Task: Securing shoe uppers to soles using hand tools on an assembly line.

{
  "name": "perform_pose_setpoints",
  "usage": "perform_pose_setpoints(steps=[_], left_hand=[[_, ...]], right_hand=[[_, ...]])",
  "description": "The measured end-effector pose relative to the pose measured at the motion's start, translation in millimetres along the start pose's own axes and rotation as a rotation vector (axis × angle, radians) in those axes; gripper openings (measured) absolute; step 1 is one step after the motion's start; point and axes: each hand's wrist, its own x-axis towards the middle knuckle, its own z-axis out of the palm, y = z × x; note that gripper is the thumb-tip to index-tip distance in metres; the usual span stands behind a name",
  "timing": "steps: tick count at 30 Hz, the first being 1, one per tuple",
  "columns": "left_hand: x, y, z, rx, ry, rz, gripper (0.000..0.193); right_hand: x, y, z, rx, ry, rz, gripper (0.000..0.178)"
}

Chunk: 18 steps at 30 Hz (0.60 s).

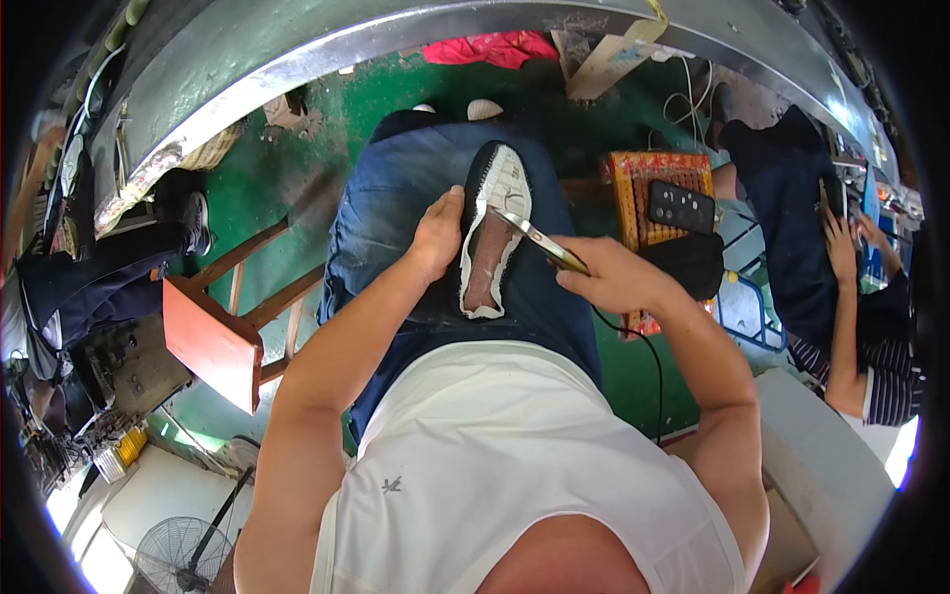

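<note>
A shoe upper (486, 259) lies upside down on my lap, its toe pointing away from me. Its white edge is folded inward around a pale toe area and a reddish-brown strip. My left hand (438, 236) grips its left side, the fingers partly hidden behind it. In my right hand (616, 276) is a shiny metal hand tool (539, 240), whose tip touches the underside just behind the toe area. From my right fist a dark cord (658, 371) hangs down; whether it joins the tool is hidden. The tool's exact kind cannot be made out.
A woven-top stool (625, 213) to my right bears a black phone-like device (681, 206) and a black cloth (688, 265). A reddish wooden stool (213, 332) stands left. Ahead curves a metal bench edge (327, 42). Another person (792, 208) works at the right.
</note>
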Motion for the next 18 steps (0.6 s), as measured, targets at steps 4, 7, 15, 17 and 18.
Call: perform_pose_setpoints(steps=[4,7,15,17,18], left_hand=[[-30,9,16,-0.033,-0.014,0.060,0.055],[-31,-8,12,0.061,0.047,0.155,0.052],[-42,8,13,-0.337,0.058,0.001,0.085],[-38,28,17,-0.309,0.029,0.033,0.085],[-35,33,17,-0.277,0.000,0.069,0.086]], right_hand=[[13,-4,-7,-0.292,0.058,-0.052,0.039],[40,-42,-34,-0.372,-0.192,0.138,0.033],[64,1,21,-0.288,0.009,0.045,0.030],[59,9,38,-0.190,0.124,0.058,0.031],[57,10,43,-0.143,0.165,0.049,0.031]])
